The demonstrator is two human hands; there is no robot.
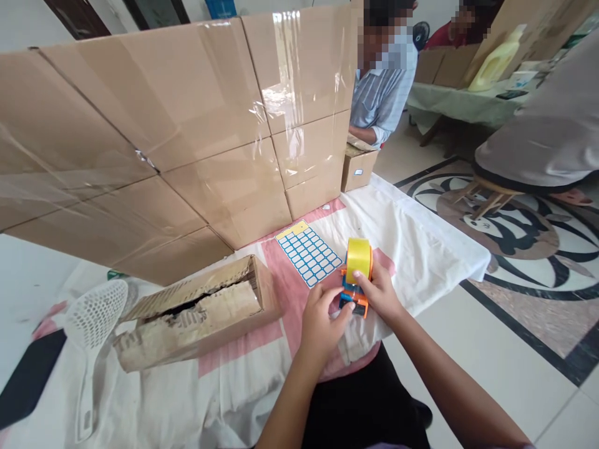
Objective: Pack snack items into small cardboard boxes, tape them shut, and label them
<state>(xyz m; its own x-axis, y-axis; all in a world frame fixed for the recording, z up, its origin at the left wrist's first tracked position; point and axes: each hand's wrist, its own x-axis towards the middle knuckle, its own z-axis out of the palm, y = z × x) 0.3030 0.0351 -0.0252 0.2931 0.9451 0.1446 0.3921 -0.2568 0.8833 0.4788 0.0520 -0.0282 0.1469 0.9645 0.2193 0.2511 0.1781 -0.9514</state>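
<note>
A tape dispenser [359, 262] with a yellow roll and an orange and blue frame is held over the near edge of the table. My right hand [378, 288] grips its right side, the thumb lying against the roll. At the dispenser's lower front end, my left hand [326, 312] pinches with thumb and forefinger; whether tape or the frame is between them is too small to tell. Just beyond lies a sheet of blue-bordered labels [311, 254] on the cloth.
Taped cardboard boxes [196, 125] form a wall at the back. A torn carton [201, 318] and a white strainer [96, 318] lie left. A small box [359, 165] stands at the far right corner, near a person in a light shirt [388, 87]. Someone sits [543, 118] farther right.
</note>
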